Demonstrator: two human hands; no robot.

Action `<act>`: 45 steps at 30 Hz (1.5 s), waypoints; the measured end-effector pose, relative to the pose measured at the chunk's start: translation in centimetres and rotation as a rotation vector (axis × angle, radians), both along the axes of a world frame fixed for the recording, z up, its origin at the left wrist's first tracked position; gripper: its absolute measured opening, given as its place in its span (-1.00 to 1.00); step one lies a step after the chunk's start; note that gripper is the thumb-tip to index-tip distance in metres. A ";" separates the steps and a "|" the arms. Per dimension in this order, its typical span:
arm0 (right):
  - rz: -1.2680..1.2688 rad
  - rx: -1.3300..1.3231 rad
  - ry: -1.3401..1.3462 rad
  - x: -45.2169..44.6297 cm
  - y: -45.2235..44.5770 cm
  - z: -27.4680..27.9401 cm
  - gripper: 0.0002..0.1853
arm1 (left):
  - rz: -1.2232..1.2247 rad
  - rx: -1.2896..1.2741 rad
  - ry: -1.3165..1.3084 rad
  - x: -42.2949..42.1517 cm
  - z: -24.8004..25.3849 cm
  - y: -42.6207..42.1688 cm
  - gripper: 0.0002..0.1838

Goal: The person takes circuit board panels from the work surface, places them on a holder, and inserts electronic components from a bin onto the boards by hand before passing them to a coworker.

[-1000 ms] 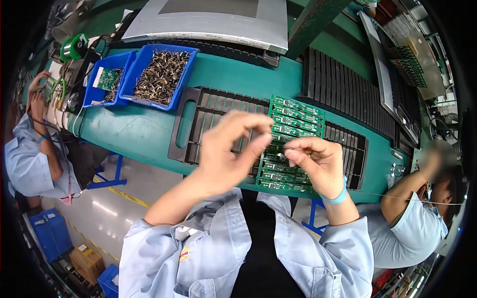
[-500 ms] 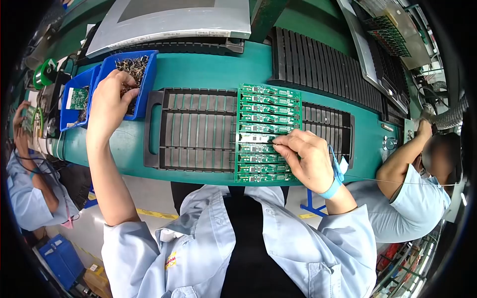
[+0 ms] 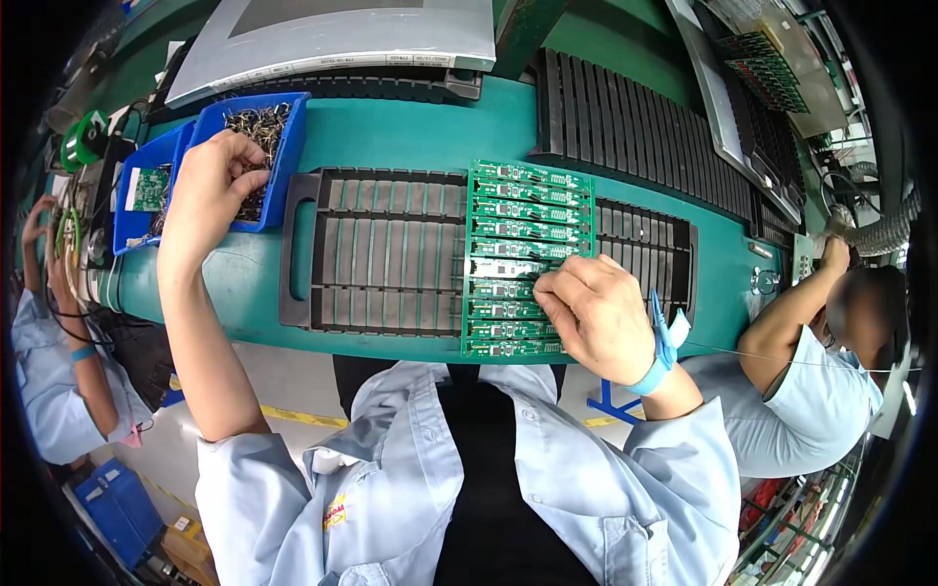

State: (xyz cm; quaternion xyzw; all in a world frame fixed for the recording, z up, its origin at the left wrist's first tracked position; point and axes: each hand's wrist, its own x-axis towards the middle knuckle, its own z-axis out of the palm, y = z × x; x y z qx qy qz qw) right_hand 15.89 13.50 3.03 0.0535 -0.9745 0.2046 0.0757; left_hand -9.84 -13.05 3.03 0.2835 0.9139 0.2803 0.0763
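My left hand [image 3: 208, 190] is over a blue bin [image 3: 293, 142] full of small parts with thin wire leads [image 3: 262, 125]. Its thumb and fingertips are drawn together; anything between them is too small to make out. A green circuit board panel [image 3: 523, 210], made up of several narrow strips, lies across a black slotted tray [image 3: 386, 249]. Over the panel's right side, my right hand [image 3: 598, 317] is pinched at the middle strips, with its fingertips against the board. Whatever it holds is hidden by the fingers. A blue wrist strap [image 3: 657, 369] circles the right wrist.
A second blue bin [image 3: 132, 230] with a small green board stands at the left. Behind are a black ribbed rack [image 3: 625, 132] and a grey panel [image 3: 342, 44]. One person [image 3: 801, 381] sits at the right; another person's arm [image 3: 83, 361] is at the left.
My left hand has shifted slightly left and down at the bin, fingertips still together. My right hand stays at the board's middle strips, its fingers more curled and turned over.
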 end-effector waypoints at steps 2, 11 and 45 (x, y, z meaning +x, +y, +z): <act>0.012 0.029 -0.013 0.0 0.0 0.2 -0.96 | 0.021 0.064 -0.035 0.0 -0.1 -0.1 -0.89; 0.036 0.107 -0.038 -0.3 -0.3 0.8 -0.95 | 0.056 0.154 -0.009 0.1 0.0 0.2 -0.94; 0.001 0.020 0.143 0.6 -0.6 -1.5 -0.90 | 0.303 0.390 -0.115 -0.3 -0.6 -0.1 -0.93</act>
